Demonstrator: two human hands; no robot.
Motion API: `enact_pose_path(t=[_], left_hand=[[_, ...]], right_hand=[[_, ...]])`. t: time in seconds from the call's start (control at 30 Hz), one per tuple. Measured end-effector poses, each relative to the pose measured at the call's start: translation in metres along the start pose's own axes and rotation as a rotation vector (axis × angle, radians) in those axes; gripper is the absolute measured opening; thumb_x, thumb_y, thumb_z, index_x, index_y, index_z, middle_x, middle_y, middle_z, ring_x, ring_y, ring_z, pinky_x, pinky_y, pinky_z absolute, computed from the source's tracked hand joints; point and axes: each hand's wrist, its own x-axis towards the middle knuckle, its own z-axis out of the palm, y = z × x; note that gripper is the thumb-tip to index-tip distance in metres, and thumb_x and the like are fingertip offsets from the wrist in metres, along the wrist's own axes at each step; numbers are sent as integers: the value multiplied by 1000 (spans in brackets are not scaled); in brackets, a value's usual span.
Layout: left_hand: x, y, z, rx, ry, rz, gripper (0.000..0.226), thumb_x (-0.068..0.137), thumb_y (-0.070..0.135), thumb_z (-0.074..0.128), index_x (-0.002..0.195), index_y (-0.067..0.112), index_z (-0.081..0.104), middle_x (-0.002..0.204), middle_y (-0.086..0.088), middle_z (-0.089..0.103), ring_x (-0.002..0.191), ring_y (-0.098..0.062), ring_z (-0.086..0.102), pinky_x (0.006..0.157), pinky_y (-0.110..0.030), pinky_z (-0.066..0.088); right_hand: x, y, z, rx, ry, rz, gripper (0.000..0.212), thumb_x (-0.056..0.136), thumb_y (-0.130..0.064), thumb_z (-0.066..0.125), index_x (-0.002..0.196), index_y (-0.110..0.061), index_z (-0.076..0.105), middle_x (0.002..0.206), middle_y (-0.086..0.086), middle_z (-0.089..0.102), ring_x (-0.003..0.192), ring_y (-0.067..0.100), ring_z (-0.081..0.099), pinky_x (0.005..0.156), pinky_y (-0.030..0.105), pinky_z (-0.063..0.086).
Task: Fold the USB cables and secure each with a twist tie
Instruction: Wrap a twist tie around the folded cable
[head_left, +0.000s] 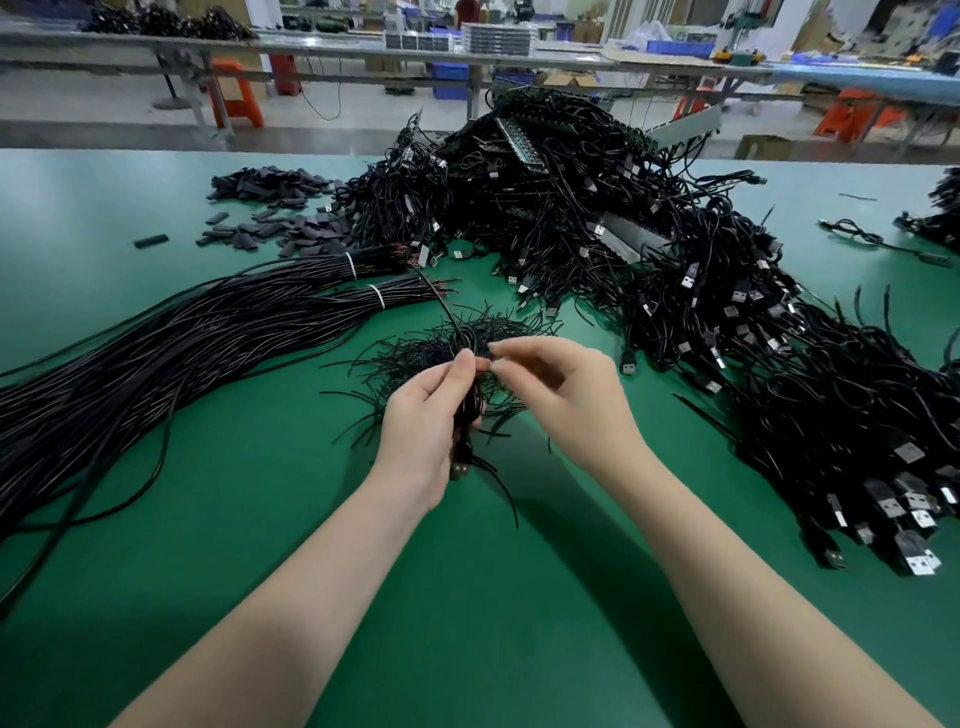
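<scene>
At the centre of the frame the left hand (423, 415) gripped a folded USB cable (464, 431) upright, its plug hanging below the palm. The right hand (558, 387), just beside it, pinched a thin black twist tie (485, 360) at the bundle's top. A loose heap of twist ties (447, 353) lay on the green table (208, 519) just behind.

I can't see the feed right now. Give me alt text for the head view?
The left hand holds a folded black USB cable upright above the green table, while the right hand pinches at its top over a scatter of twist ties. Long unfolded cables lie left; a big heap of cables lies behind and right.
</scene>
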Motion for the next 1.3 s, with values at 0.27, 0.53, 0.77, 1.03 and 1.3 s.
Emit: enact_pose_path(t=[0.27, 0.53, 0.77, 1.03, 1.3], left_hand=[[-3, -1, 1, 144, 51, 239, 19, 81, 48, 69, 81, 31, 77, 100, -8, 74, 103, -27, 66, 97, -46, 50], [-4, -2, 0, 267, 9, 396, 15, 83, 41, 62, 89, 33, 73, 101, 0, 72, 103, -13, 65, 94, -32, 49], [0, -3, -3, 236, 28, 406, 11, 85, 45, 65, 83, 47, 75, 93, 7, 75, 95, -12, 68, 89, -31, 53], [-1, 19, -2, -34, -79, -363, 39, 81, 39, 74, 49, 21, 65, 53, 8, 47, 44, -7, 42, 37, -15, 35], [0, 0, 3, -42, 1, 100, 22, 82, 46, 67, 84, 28, 79, 90, 4, 76, 88, -7, 69, 76, -23, 52]], right_hand=[[-1, -9, -2, 652, -243, 714, 20, 83, -26, 74, 66, -17, 72, 71, 0, 70, 62, 10, 64, 60, 19, 53], [2, -10, -7, 769, -284, 806, 17, 71, -22, 75, 81, -9, 70, 67, -1, 67, 56, 7, 62, 56, 16, 52], [-1, -13, 6, 726, -147, 660, 12, 87, -13, 69, 76, -9, 65, 62, -2, 62, 59, 10, 55, 60, 20, 50], [1, 7, 0, -602, 2, -692, 12, 77, 14, 63, 74, 3, 65, 72, 13, 62, 67, 31, 59, 66, 38, 51], [1, -6, -2, 109, -58, 271, 20, 80, -47, 71, 83, -27, 75, 75, -3, 72, 70, 7, 65, 69, 24, 53]])
